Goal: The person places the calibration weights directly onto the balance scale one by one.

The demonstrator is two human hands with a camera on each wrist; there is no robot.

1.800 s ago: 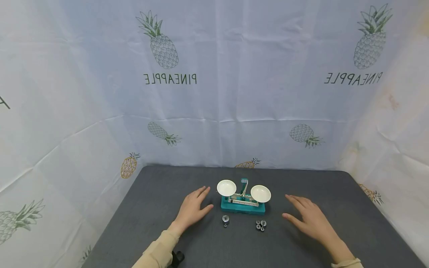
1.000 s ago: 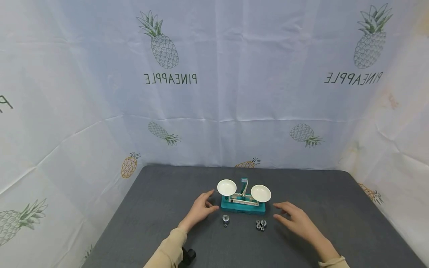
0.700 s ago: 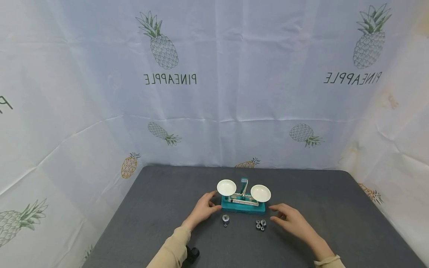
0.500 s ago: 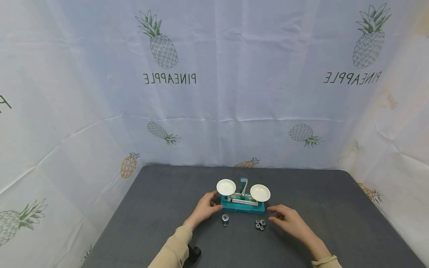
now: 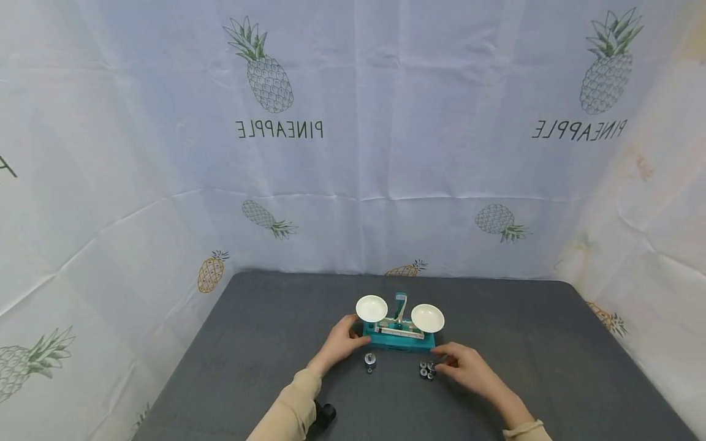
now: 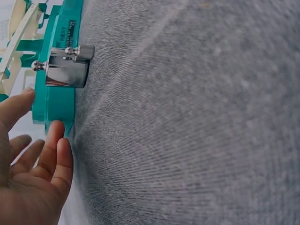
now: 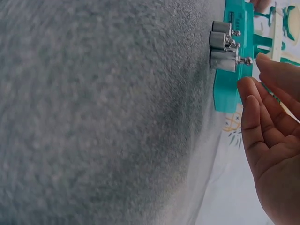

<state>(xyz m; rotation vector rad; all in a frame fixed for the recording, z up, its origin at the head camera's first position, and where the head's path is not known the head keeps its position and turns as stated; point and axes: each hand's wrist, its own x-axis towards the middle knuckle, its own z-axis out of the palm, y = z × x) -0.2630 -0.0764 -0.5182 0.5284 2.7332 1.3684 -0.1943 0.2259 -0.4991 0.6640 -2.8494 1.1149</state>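
Observation:
A teal balance scale (image 5: 399, 343) with two white pans stands on the dark table. My left hand (image 5: 339, 343) is at its left end, thumb near the front of the base, fingers loosely bent. The left wrist view shows the fingertips close by the base (image 6: 54, 105); contact is unclear. A large metal weight (image 5: 370, 359) with a small one (image 5: 369, 370) stands before the scale's left half. Several metal weights (image 5: 425, 372) are clustered before the right half. My right hand (image 5: 466, 367) is beside them, thumb and forefinger apart near the knob of the largest weight (image 7: 224, 61).
The grey-black table (image 5: 265, 312) reaches back to a hanging white cloth (image 5: 342, 159) with pineapple prints. A black object (image 5: 324, 416) sits at the left wrist under the sleeve.
Both hands have moved inward. My left hand has come to the scale's left end; my right hand has come leftward to the cluster of weights. Scale and weights stand where they were.

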